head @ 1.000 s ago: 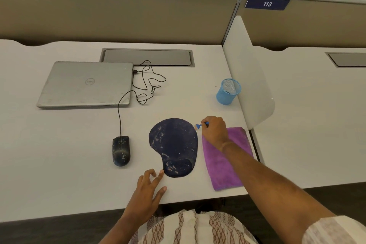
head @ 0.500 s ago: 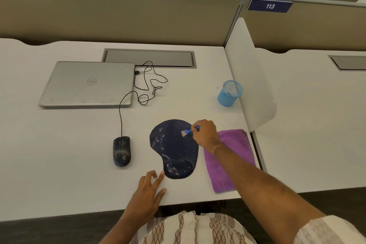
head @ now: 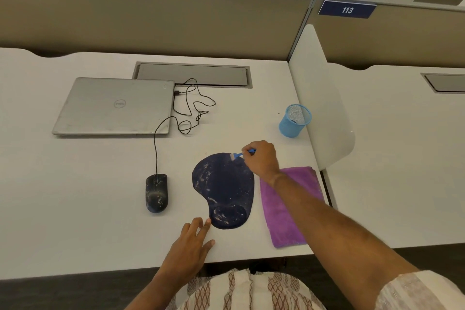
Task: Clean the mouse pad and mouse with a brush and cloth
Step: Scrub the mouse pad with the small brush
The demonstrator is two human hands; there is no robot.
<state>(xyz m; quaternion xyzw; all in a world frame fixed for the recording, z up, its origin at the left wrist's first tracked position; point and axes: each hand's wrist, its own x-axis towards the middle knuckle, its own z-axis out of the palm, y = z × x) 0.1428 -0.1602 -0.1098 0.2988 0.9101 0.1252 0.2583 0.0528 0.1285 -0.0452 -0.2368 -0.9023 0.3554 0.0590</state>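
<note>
A dark blue mouse pad (head: 222, 189) with a wrist rest lies on the white desk, flecked with pale dust. My right hand (head: 263, 160) grips a small blue brush (head: 241, 155), its white bristles touching the pad's far edge. My left hand (head: 192, 241) rests flat on the desk, fingertips touching the pad's near left rim. A dusty black wired mouse (head: 156, 192) sits left of the pad. A purple cloth (head: 289, 209) lies right of the pad, partly under my right forearm.
A closed silver laptop (head: 114, 107) lies at the back left with the mouse's black cable (head: 193, 108) coiled beside it. A blue mesh cup (head: 294, 121) stands by the white divider (head: 324, 98). A grey cable hatch (head: 192, 74) sits behind.
My right hand carried the brush from beside the pad onto its surface, then back up to the pad's far edge. The left hand stayed put.
</note>
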